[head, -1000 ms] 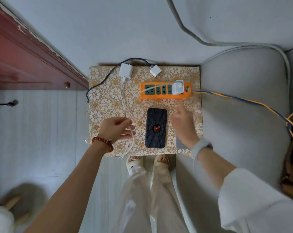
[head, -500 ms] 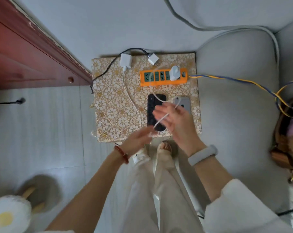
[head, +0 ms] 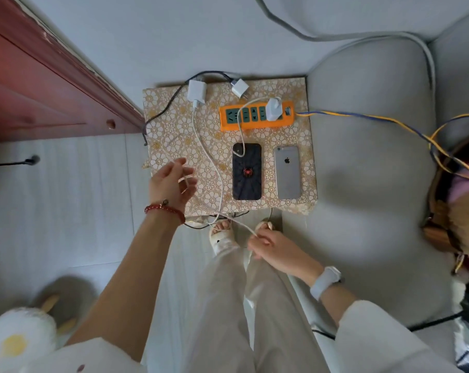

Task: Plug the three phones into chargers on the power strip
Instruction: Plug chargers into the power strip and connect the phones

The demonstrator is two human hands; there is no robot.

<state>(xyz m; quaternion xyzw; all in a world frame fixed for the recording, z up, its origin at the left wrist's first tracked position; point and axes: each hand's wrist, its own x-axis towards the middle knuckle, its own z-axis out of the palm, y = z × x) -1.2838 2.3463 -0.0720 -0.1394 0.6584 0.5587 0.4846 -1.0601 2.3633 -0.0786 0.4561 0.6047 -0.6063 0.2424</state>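
On the flower-patterned board (head: 174,125) wedged between wall and sofa, you have one white charger (head: 273,109) seated in the orange power strip (head: 255,124), while two more adapters (head: 196,91) lie unplugged at the far edge. The spider phone (head: 247,172) and silver phone (head: 287,172) lie side by side; I see no third. Your right hand (head: 271,250) pinches a white cable (head: 238,224) off the near edge, your left hand (head: 171,184) hovers loosely curled, and free board lies left of the phones.

Two phones (head: 265,170) before power strip (head: 255,117)
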